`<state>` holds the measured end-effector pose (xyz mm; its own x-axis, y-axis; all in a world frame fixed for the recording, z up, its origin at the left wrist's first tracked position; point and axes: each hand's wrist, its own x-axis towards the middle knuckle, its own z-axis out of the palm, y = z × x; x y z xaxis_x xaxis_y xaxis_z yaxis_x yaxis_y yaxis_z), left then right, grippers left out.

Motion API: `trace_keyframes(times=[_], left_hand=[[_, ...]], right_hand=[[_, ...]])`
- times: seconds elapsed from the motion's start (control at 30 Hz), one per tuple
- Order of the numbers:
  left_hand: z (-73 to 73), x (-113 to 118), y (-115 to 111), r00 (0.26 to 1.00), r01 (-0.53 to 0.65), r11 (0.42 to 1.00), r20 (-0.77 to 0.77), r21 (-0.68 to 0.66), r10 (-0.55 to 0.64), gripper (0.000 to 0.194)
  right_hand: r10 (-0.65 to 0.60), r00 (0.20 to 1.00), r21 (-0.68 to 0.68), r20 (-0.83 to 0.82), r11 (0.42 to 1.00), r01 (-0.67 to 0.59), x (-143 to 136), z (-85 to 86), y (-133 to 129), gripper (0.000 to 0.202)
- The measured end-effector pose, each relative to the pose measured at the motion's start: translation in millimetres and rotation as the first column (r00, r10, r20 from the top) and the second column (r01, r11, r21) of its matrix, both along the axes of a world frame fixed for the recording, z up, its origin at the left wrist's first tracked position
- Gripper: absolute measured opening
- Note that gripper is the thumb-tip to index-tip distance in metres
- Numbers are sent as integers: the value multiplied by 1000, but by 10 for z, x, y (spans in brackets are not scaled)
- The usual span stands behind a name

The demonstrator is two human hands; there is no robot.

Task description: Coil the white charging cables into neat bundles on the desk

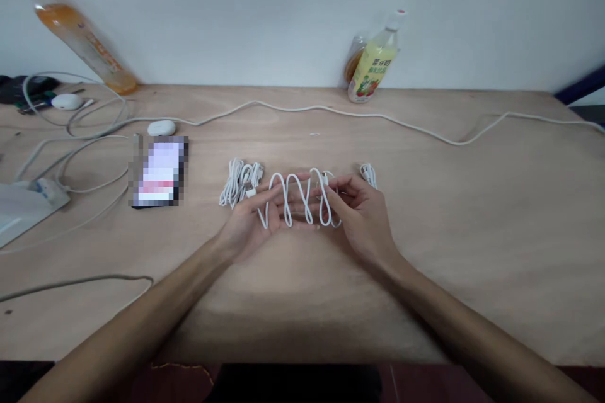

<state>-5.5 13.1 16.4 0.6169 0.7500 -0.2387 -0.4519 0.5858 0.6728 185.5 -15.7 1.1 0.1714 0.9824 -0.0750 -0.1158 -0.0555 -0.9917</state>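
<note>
A white cable (308, 201) hangs in several loose coils between my two hands, above the wooden table. My left hand (258, 217) holds one connector end under its thumb, and its other fingers stretch out beneath the coils. At the right end of the coils, my right hand (362, 211) pinches the cable between thumb and fingers. Bundled white cables (232, 182) lie just behind my left hand. Another small white bundle (368, 174) lies behind my right hand, partly hidden by it.
A phone (161, 173) and a white case (161, 128) lie on the table (472, 220) at left, near tangled cables. One long cable (321, 108) crosses the back. An orange bottle (82, 41) and a yellow bottle (375, 63) lean on the wall.
</note>
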Motion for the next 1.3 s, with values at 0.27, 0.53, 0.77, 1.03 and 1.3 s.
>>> trace_keyframes(times=[0.27,0.53,0.77,1.03,1.3], left_hand=[[-27,-15,18,1000,-29,998,5,-47,30,46],[15,-18,26,995,-100,992,-27,-74,99,50],[-21,-14,27,997,-71,997,-19,-38,71,49],[-55,-26,39,998,-49,999,-38,4,50,48],[-65,-35,23,1000,-20,999,-18,51,21,41]], right_hand=[[18,993,9,-119,1000,-17,-4,10,4,26],[65,951,-59,-302,995,-86,-37,-3,-7,26],[92,973,-44,-212,994,-103,-39,6,-19,23],[101,972,-38,-210,993,-112,-28,-7,-17,30],[167,964,-37,-208,983,-179,-16,22,-11,24]])
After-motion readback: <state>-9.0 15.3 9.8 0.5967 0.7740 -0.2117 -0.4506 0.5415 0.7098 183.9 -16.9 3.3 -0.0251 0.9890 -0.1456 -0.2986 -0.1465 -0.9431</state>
